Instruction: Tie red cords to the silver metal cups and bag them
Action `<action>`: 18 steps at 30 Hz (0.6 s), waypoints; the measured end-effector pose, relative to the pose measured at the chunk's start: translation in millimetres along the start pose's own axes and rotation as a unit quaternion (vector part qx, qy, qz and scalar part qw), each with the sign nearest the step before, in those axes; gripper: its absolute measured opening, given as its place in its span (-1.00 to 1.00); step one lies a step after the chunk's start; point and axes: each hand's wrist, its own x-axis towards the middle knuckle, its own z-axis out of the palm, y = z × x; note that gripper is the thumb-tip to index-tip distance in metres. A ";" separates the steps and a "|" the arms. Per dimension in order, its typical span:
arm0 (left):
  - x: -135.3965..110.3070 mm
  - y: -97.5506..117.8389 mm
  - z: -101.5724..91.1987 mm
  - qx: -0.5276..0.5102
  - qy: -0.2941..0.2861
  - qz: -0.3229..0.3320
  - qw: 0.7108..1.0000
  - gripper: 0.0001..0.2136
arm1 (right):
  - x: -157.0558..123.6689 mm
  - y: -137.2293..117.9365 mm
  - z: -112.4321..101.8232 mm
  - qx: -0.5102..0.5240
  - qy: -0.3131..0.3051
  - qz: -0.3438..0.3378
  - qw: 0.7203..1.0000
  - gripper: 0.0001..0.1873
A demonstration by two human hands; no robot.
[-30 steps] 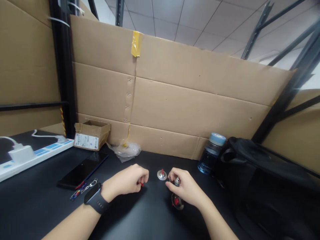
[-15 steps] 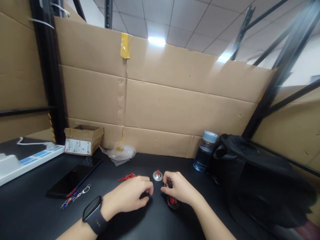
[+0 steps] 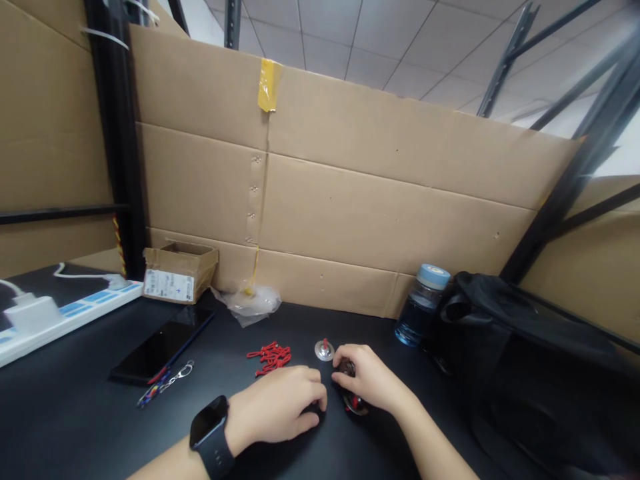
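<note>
The left hand (image 3: 283, 410), a dark watch (image 3: 213, 437) on its wrist, lies knuckles-up on the black table (image 3: 75, 413) with fingers curled under, and whether it grips anything cannot be told; the right hand (image 3: 367, 380), just beside it, is closed over a small dark-and-red piece (image 3: 353, 400). Just behind the right hand stands a silver disc with a red knob (image 3: 324, 349), with a heap of red clips (image 3: 270, 355) to its left.
</note>
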 end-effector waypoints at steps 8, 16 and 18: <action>0.6 0.1 4.1 -0.007 0.028 0.016 0.999 -0.61 | -3.8 0.9 -5.9 0.011 -0.043 -0.033 0.998 -0.68; -2.1 -6.0 8.3 -0.018 -0.003 0.001 1.000 -0.51 | -5.4 3.2 -10.4 0.015 -0.053 -0.024 0.998 -0.67; -2.1 -2.7 6.4 -0.022 0.008 0.009 1.000 -0.50 | -5.0 2.3 -9.2 0.015 -0.052 -0.026 0.998 -0.68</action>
